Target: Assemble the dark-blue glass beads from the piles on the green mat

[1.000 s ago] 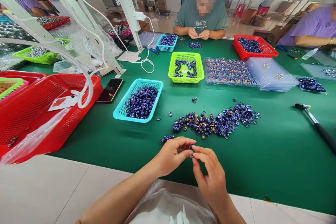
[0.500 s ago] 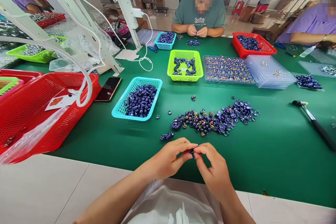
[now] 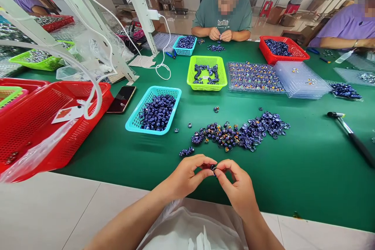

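Near the table's front edge, my left hand [image 3: 190, 175] and my right hand [image 3: 238, 185] meet with thumbs and fingertips pinched. Between them is a small dark shiny bead-like piece [image 3: 213, 168], partly covered by the fingers; its exact kind is too small to make out. Just beyond lies a short cluster of dark blue beads [image 3: 186, 151]. Farther on spreads a heap of shiny dark blue pieces [image 3: 246, 133], some with orange parts mixed in. A few single pieces lie apart from the heap.
Left stand a light blue basket [image 3: 131, 125] of dark blue beads, a phone [image 3: 121, 99] and a red basket [image 3: 79, 136]. Behind the heap are a green basket [image 3: 206, 87] and clear trays [image 3: 301, 80]. A hammer [image 3: 350, 131] lies right. A co-worker [image 3: 222, 15] sits opposite.
My fingertips have shifted slightly around the small piece, and more of it shows between them. The pieces on the table stay where they were.
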`<state>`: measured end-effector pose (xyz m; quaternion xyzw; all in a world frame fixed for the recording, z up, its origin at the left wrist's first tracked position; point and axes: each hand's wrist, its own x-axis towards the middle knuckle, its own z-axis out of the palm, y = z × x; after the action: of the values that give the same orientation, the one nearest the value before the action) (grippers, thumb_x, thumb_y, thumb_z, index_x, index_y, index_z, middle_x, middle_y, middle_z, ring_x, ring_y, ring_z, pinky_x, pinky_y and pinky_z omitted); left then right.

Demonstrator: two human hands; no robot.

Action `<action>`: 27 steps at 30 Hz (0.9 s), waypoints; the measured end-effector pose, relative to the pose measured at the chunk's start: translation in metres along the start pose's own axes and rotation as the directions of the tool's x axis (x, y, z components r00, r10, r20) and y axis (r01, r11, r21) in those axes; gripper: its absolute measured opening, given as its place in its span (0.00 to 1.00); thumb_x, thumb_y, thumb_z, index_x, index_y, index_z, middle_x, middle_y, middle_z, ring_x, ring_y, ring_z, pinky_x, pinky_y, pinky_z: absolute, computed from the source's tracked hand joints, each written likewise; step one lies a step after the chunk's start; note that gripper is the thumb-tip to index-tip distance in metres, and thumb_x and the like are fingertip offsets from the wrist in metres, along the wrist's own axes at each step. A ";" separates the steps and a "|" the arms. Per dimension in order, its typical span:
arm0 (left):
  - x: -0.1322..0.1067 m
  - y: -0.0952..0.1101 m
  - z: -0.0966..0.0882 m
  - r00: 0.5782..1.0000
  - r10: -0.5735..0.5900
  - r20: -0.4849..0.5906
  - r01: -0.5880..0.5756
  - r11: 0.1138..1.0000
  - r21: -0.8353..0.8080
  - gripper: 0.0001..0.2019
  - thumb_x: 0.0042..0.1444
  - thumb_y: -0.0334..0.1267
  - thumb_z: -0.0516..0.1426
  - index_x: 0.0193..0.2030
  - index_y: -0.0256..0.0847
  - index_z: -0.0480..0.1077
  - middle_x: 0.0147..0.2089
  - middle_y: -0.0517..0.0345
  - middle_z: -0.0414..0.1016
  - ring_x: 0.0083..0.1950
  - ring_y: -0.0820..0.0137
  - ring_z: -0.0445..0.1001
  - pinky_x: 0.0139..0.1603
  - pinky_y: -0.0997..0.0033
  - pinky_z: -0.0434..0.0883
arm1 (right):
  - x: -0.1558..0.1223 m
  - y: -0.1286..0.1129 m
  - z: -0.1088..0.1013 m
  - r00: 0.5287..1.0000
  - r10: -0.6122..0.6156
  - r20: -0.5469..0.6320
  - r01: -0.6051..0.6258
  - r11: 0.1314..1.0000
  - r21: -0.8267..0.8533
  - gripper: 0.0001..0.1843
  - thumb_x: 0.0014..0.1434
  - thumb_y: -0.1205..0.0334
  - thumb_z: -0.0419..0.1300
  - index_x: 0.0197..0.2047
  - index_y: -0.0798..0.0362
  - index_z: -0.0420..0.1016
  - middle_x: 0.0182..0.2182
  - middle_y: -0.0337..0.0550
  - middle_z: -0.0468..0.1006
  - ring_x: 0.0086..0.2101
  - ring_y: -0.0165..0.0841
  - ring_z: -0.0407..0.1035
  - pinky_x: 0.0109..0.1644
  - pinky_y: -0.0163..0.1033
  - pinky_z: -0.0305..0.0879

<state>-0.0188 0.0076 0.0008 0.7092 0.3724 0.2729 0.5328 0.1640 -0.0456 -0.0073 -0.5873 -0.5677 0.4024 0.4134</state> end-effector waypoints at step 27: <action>-0.002 -0.009 0.005 0.986 0.156 -0.057 -0.157 0.987 -0.016 0.13 0.64 0.33 0.57 0.53 0.44 0.78 0.40 0.52 0.82 0.40 0.69 0.77 0.42 0.73 0.73 | 0.008 0.003 0.002 0.973 0.147 0.178 -0.185 0.958 0.218 0.13 0.65 0.50 0.59 0.38 0.51 0.68 0.31 0.39 0.75 0.31 0.31 0.71 0.35 0.35 0.69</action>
<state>-0.0180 0.0045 -0.0092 0.7229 0.3273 0.3373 0.5064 0.1630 -0.0376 -0.0107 -0.5460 -0.4964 0.5455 0.3973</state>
